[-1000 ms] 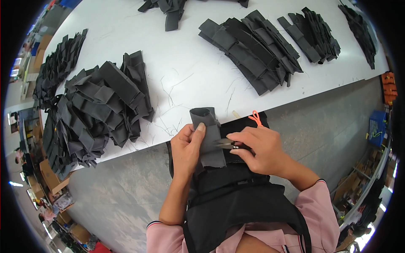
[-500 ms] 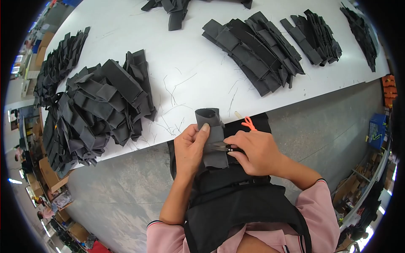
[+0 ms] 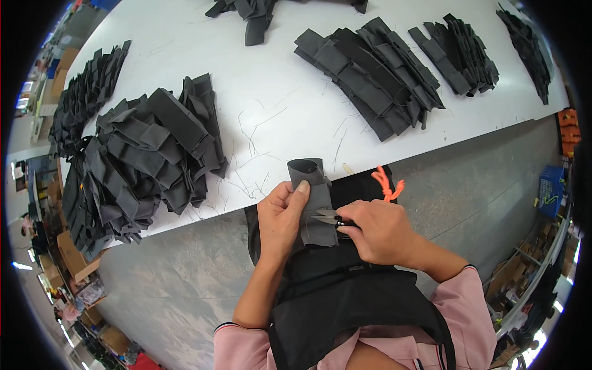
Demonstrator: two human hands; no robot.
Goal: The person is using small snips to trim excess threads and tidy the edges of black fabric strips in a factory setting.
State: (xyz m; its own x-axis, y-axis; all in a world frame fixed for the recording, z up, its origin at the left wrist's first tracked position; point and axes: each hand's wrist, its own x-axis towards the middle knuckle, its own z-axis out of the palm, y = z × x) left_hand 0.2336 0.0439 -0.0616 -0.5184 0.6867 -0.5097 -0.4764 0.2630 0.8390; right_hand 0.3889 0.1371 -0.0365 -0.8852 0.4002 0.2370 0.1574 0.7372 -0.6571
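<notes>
The left hand (image 3: 280, 214) grasps a grey strip (image 3: 319, 198) near its looped upper end, thumb across the front. The right hand (image 3: 379, 229) has its fingers (image 3: 349, 211) closed around black-handled snips (image 3: 328, 217), whose parted blades point left over the strip's lower half; whether they touch it, one cannot tell. An orange cord (image 3: 385, 183) sticks up just beyond the right hand. The strip is in front of the person, above the black apron (image 3: 364, 296), at the near edge of the white counter (image 3: 271, 74). On the counter, loose threads (image 3: 253, 132) lie between a large left pile (image 3: 154, 142) of dark strips and a smaller right pile (image 3: 373, 77).
</notes>
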